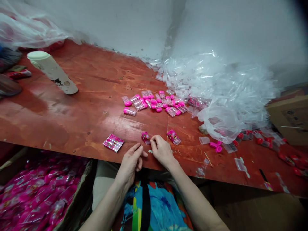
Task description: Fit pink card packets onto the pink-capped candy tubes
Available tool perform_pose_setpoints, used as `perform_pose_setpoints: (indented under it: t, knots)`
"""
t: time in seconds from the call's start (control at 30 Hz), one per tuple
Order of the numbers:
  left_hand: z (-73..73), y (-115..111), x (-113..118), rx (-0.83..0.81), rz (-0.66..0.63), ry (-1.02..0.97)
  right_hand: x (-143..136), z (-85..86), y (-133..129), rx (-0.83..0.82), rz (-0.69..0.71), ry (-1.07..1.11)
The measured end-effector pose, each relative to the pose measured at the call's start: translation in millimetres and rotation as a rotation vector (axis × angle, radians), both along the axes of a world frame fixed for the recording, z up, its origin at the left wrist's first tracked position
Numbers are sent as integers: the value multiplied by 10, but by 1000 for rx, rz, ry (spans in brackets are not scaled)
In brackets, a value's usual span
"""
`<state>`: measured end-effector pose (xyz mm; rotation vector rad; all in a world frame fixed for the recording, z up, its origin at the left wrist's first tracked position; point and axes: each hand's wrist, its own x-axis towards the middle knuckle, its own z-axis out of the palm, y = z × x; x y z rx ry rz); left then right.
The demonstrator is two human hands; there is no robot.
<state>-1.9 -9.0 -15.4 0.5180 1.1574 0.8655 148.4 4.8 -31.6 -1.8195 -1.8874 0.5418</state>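
Observation:
My right hand [163,152] is over the table's front edge, thumb and fingertips pinched at the right end of a small printed pink packet [145,137]. Close by on the left is my left hand [131,161], its fingers loosely curled and a little apart, with nothing visible in them. A second pink packet [173,137] with a clear end lies beyond my right hand. Left of my hands rests a flat square of pink printed wrappers [113,143]. Farther back lie several clear tubes with pink caps [157,102], filled with small beads or candies.
A large heap of clear empty tubes [216,83] leans along the wall at the right, with a plastic bag [220,120] before it. A pale bottle [54,73] stands at the left. Below the table's left edge is a box of pink packs [40,192]. Red-capped tubes [264,139] lie far right.

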Motion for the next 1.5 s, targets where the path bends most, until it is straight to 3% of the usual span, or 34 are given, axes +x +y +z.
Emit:
perform_pose_setpoints:
  t: [0.13,0.53,0.7,0.93,1.5]
  knots:
    - [5,45,62,31,-51,5,-14,64,-171,-7,76,278]
    - [-27,45,99,3,11,-21,-136,-113,-104,-133,-98,1036]
    - [-31,26,97,60,-7,94,-174,-71,-151,-78,-147,1065]
    - [-43,19,91,71,-16,79,-169,-16,-180,-97,-189,1072]
    - [-82,90,96,21,-16,105,-223,-110,-163,53,-201,910]
